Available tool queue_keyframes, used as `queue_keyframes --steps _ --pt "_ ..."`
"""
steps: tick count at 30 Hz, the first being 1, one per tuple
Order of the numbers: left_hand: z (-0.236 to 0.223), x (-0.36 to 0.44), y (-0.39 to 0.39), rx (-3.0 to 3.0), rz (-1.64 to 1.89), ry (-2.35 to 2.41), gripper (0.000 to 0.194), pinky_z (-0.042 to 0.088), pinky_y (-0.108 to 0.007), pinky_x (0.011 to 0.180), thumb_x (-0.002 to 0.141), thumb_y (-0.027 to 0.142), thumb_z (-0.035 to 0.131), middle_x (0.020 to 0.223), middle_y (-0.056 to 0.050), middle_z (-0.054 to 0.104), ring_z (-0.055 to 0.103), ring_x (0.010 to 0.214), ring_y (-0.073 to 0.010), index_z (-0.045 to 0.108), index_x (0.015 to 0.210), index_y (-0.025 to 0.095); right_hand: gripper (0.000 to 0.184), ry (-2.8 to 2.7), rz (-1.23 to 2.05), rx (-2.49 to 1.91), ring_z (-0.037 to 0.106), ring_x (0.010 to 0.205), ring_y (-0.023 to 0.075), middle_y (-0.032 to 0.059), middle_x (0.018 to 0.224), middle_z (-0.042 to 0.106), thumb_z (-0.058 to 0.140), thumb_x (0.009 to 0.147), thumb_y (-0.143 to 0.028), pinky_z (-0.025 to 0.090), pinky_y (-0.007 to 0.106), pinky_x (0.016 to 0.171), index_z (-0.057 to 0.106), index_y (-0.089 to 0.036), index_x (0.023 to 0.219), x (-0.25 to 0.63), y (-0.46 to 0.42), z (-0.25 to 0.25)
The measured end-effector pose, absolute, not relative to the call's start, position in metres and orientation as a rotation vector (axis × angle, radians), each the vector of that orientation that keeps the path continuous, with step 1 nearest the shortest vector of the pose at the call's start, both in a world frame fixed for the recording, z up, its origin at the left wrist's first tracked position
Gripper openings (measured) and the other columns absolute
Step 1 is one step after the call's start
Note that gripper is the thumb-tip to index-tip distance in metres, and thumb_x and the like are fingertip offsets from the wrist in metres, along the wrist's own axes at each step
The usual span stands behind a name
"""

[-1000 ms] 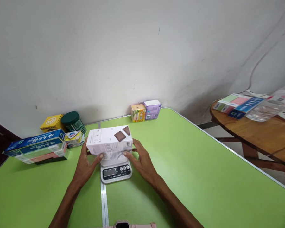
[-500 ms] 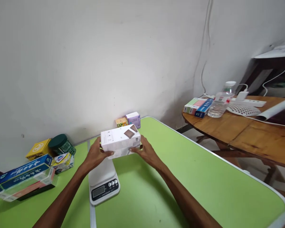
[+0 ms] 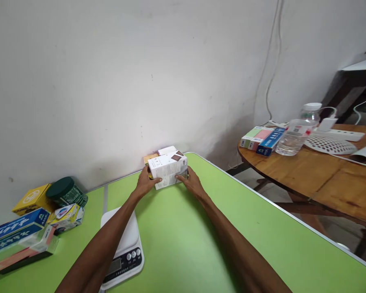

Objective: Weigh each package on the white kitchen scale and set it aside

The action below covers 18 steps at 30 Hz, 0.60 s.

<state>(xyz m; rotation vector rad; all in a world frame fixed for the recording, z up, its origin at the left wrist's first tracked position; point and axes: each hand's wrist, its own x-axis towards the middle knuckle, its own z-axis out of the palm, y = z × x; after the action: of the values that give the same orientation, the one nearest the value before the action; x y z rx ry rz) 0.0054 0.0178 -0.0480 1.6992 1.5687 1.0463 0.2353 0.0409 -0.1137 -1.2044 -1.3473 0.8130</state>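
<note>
A white printed box [image 3: 168,169] with brown squares on its top is held between both hands near the back of the green table. My left hand [image 3: 145,182] grips its left end, thumb on the front face. At the right end, my right hand [image 3: 191,181] is closed on it the same way. Behind the box, partly hidden, are a small orange box [image 3: 149,157] and a pale-topped box [image 3: 166,150]. A white kitchen scale [image 3: 128,240] lies nearer to me, partly covered by my left forearm. Whether the box touches the table I cannot tell.
At left stand a yellow box [image 3: 32,199], a dark green tub [image 3: 66,192], a small yellow-and-white box [image 3: 66,217] and stacked long boxes [image 3: 18,236]. A wooden table [image 3: 308,179] at right bears boxes [image 3: 262,139], a water bottle [image 3: 297,130] and a power strip [image 3: 343,134].
Both hands have carried the white box away from above the scale, rightward and toward the table's back, in front of the two small boxes. The camera view has shifted slightly.
</note>
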Motion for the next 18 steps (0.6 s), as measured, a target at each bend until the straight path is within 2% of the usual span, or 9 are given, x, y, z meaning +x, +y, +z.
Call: queue_keyframes --steps 7,10,12,15,18 --pt "-0.051 0.015 0.02 1.767 1.059 1.656 0.076 0.05 -0.051 0.105 0.073 0.024 0.087 0.143 -0.025 0.059 0.061 0.129 -0.0373 0.049 0.138 0.013 0.075 -1.304 0.692 -1.308 0.058 0.129 0.0371 0.0174 0.14 0.064 0.073 0.07 -0.049 0.043 0.059 0.114 0.06 -0.017 0.137 0.226 0.048 -0.123" --pt "-0.046 0.015 0.0 1.74 1.045 1.649 0.079 0.051 -0.05 0.102 0.074 0.027 0.086 0.146 -0.023 0.057 0.062 0.126 -0.0361 0.048 0.141 0.015 0.096 -1.231 0.693 -1.356 0.054 0.136 0.0425 0.0237 0.152 0.053 0.076 0.066 -0.06 0.042 0.062 0.116 0.051 -0.014 0.146 0.223 0.027 -0.127" --pt "-0.041 0.009 -0.028 1.719 1.027 1.639 0.079 0.054 -0.048 0.097 0.076 0.03 0.084 0.147 -0.023 0.056 0.066 0.115 -0.033 0.047 0.144 0.016 0.104 -1.226 0.739 -1.362 0.054 0.137 0.0435 0.0278 0.155 0.049 0.074 0.066 -0.067 0.043 0.062 0.116 0.047 -0.009 0.149 0.22 0.003 -0.13" --pt "-0.036 -0.008 -0.09 1.674 1.091 1.559 0.079 0.057 -0.043 0.086 0.08 0.035 0.081 0.146 -0.021 0.057 0.069 0.102 -0.027 0.045 0.148 0.019 0.097 -1.257 0.822 -1.369 0.059 0.134 0.0413 0.0264 0.149 0.056 0.073 0.068 -0.071 0.044 0.063 0.116 0.052 -0.012 0.143 0.217 -0.045 -0.132" --pt "-0.039 -0.036 -0.16 1.638 1.234 1.468 0.072 0.058 -0.037 0.078 0.083 0.038 0.078 0.143 -0.015 0.059 0.068 0.104 -0.0243 0.048 0.147 0.025 0.075 -1.304 0.971 -1.384 0.065 0.127 0.0408 0.0194 0.136 0.068 0.079 0.068 -0.067 0.047 0.064 0.114 0.063 -0.023 0.126 0.215 -0.089 -0.118"
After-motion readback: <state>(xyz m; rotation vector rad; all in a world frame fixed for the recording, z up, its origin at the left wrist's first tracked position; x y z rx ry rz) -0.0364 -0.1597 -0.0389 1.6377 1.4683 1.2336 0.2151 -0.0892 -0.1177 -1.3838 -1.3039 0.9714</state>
